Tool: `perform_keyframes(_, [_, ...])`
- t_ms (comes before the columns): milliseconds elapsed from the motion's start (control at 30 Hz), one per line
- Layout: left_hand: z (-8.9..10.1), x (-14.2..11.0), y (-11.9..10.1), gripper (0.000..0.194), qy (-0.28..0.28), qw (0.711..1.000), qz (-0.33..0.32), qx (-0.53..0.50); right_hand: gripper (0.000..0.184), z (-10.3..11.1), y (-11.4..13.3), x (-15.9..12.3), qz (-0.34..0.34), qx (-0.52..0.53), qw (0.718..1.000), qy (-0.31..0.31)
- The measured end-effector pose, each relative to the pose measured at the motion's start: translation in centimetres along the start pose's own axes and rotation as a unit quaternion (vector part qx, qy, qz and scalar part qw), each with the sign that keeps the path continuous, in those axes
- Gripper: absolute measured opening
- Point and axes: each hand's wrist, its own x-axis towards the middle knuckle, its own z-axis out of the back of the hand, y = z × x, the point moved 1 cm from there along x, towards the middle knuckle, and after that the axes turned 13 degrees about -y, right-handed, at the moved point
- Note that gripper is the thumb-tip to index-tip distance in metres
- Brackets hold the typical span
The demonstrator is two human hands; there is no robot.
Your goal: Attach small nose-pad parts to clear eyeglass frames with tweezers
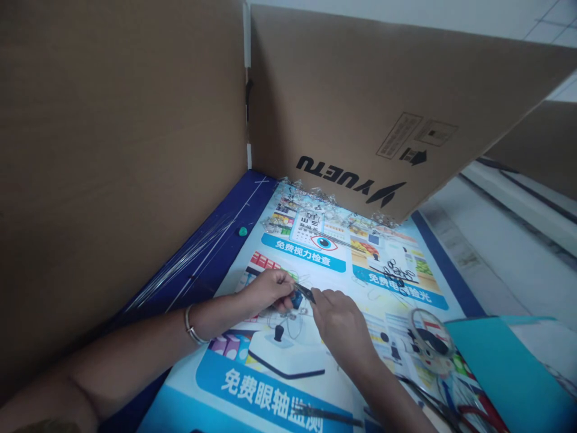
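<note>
Near the middle of the printed poster (171, 385), my left hand (269, 290) pinches a thin piece of wire, hard to see between thumb and fingertips. My right hand (339, 322) is closed around small dark pliers (305, 293). Their jaws point left and meet the wire at my left fingertips. Faint wire loops (295, 328) show just below the two hands. The pliers' handles are mostly hidden in my right palm.
Cardboard walls (360, 90) stand at the left and back. Clear wire-like pieces (324, 195) line the back edge. Straight wires (180, 258) lie left, near a green lump (243, 231). Black wire shapes (396, 273), a clear round dish (431, 332), red-handled scissors (473, 415) and a teal folder (514, 367) are right.
</note>
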Motion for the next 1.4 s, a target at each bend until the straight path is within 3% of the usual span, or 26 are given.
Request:
perform_keyframes(467, [0.1,-0.2,-0.7,0.02,0.031,0.999,0.01,-0.009,0.025,-0.3,-0.6,-0.2,0.018,0.063,0.998,-0.013])
perform_keyframes(800, [0.1,-0.6,-1.3,0.019,0.051,0.999,0.006,0.002,0.02,0.7,-0.9,0.4,-0.073,0.119,0.979,0.145])
perform_keyframes(1133, [0.9,-0.1,-1.3,0.024,0.138,0.99,0.008,0.024,0.019,1.3,-1.9,0.7,0.041,0.123,0.99,0.056])
perform_keyframes(1400, [1.4,-0.3,-2.2,0.024,0.177,0.983,0.026,0.04,0.024,0.8,-2.4,0.3,0.053,0.157,0.985,0.042])
